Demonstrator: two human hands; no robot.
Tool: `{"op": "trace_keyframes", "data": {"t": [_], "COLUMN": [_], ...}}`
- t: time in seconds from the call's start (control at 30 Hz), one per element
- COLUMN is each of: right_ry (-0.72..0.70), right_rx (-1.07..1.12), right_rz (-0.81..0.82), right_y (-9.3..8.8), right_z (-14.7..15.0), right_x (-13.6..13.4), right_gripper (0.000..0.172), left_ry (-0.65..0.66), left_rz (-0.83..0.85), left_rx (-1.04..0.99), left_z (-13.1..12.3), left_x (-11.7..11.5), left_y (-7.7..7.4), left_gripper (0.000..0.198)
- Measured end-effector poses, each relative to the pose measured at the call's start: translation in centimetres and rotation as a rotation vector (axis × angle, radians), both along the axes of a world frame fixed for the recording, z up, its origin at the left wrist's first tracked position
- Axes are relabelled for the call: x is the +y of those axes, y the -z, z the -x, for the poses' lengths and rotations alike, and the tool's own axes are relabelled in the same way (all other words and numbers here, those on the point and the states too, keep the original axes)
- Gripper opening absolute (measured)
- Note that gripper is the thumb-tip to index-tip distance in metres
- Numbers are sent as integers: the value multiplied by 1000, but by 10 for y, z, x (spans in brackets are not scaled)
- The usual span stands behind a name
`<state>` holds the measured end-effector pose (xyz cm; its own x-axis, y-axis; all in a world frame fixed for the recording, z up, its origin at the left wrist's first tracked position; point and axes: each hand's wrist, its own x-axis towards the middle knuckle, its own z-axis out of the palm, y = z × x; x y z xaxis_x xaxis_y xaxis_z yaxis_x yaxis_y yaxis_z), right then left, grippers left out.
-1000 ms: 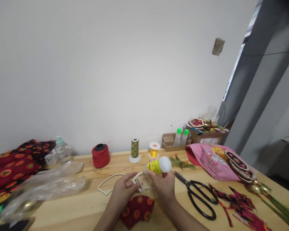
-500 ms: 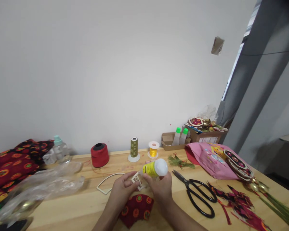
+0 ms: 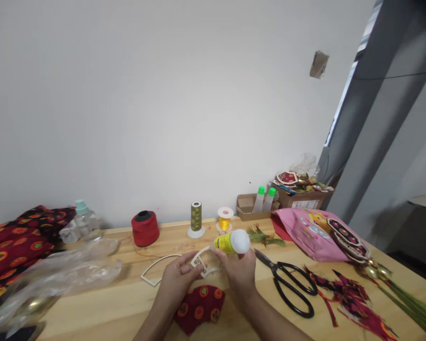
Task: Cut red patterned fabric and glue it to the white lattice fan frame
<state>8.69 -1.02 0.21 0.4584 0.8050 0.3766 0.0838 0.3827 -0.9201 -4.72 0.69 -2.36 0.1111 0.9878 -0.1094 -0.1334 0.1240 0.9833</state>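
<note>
My left hand (image 3: 179, 279) pinches a pale fan-shaped frame (image 3: 198, 261) with a small lattice at its corner. In my right hand (image 3: 239, 273) is a glue bottle (image 3: 224, 243) with a yellow label and white base. The bottle lies tilted, its nozzle end pointing left at the frame's upper edge; whether they touch I cannot tell. Below both hands a fan-shaped piece of dark red patterned fabric (image 3: 200, 305) lies on the table. Another pale frame (image 3: 151, 272), plain inside, rests left of my left hand.
Black-handled scissors (image 3: 291, 284) and fabric scraps (image 3: 351, 296) lie to the right. Behind stand a red thread cone (image 3: 145, 229), a green spool (image 3: 196, 217) and a yellow spool (image 3: 225, 220). A pink bag (image 3: 312, 237) sits back right; plastic wrap (image 3: 71, 274) covers part of the left.
The glue bottle has shifted slightly right and up along the frame, and now lies a little flatter. The frame has turned slightly, showing more of its curved edge.
</note>
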Motion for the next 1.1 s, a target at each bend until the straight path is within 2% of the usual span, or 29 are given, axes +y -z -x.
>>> {"op": "trace_keyframes", "data": {"t": [0.33, 0.5, 0.67, 0.87, 1.1], "right_ry": [58, -2, 43, -68, 59], "right_rx": [4, 43, 38, 80, 74], "right_rz": [-15, 2, -1, 9, -9], "right_y": [-2, -3, -2, -8, -2], "right_z": [-5, -4, -6, -1, -9], "right_x": [1, 0, 2, -3, 3], "right_gripper": [27, 22, 26, 20, 28], "left_ry": [-16, -4, -9, 2, -28], "left_rz": [29, 40, 33, 39, 48], "left_rx": [-22, -8, 2, -14, -35], "left_z": [1, 0, 1, -1, -1], "left_x": [-1, -3, -3, -4, -3], "left_y": [0, -4, -4, -5, -6], "left_gripper": [57, 63, 58, 52, 50]}}
